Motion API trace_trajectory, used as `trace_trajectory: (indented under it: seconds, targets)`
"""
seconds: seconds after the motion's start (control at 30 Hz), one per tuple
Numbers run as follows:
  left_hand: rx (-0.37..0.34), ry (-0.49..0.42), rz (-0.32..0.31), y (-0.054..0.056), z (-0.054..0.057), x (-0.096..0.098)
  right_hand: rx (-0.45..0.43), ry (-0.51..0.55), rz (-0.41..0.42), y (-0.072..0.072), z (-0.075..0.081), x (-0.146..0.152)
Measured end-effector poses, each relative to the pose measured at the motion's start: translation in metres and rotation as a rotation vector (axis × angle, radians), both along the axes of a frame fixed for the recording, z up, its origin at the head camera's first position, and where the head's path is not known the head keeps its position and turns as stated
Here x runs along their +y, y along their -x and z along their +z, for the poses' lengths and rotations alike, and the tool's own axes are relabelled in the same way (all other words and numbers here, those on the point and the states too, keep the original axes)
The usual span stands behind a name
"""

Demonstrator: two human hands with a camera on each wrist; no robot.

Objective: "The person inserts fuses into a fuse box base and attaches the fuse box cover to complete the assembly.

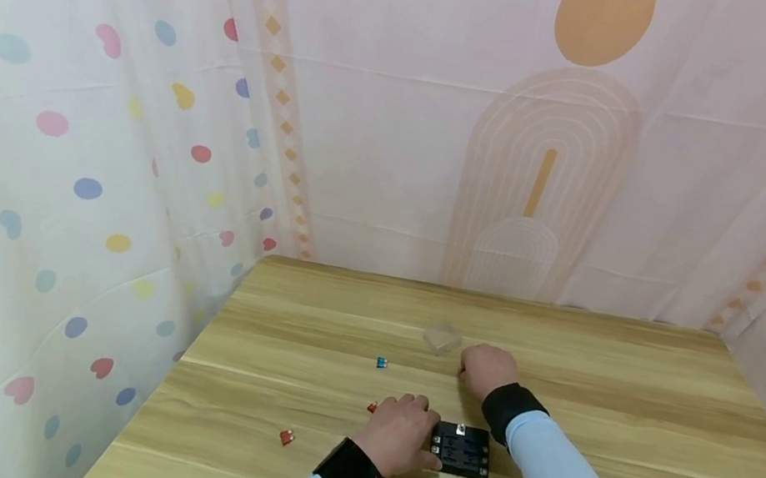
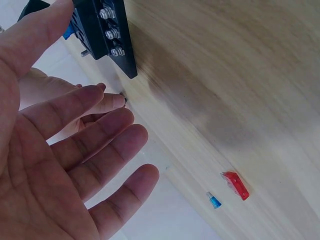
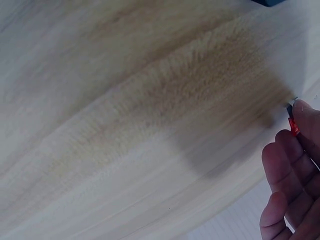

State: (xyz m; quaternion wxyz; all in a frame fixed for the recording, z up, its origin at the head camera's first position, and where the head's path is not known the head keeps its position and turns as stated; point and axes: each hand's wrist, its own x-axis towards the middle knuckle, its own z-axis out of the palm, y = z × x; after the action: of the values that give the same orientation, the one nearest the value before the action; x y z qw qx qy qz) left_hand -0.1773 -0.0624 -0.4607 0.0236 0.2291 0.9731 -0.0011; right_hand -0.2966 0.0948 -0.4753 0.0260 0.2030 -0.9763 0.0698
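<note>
My left hand [image 1: 399, 432] is at the left side of a black fuse block [image 1: 464, 458], its thumb [image 2: 52, 31] against the block and its other fingers [image 2: 109, 150] fairly straight, holding nothing. Metal screws [image 2: 112, 33] line the block's side, and a bit of blue [image 2: 68, 32] shows at it. Beyond the block my right hand [image 1: 489, 370] is just above the table, pinching a small red piece with a dark end [image 3: 293, 126] between thumb and finger. Its exact kind is unclear, and the head view hides it.
A clear plastic cover [image 1: 442, 338] lies left of the right hand. A blue blade fuse [image 1: 382, 363] lies nearer me, with a red blade fuse [image 1: 286, 438] to the left. Another red one [image 1: 372, 407] is partly behind my left hand. Curtains hang behind the wooden table [image 1: 633, 382].
</note>
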Motion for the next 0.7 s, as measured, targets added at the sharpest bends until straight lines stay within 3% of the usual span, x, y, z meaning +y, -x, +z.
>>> trace_trajectory:
  seconds: [0.47, 0.7]
  targets:
    - [-0.016, 0.006, -0.002, -0.0013, 0.0003, 0.0005, 0.001, -0.019, 0.025, -0.0020, 0.0033, 0.0011]
    - [0.040, 0.001, -0.023, -0.0004, -0.0012, -0.0010, 0.028, -0.016, 0.039, -0.0014, 0.0025, 0.0050]
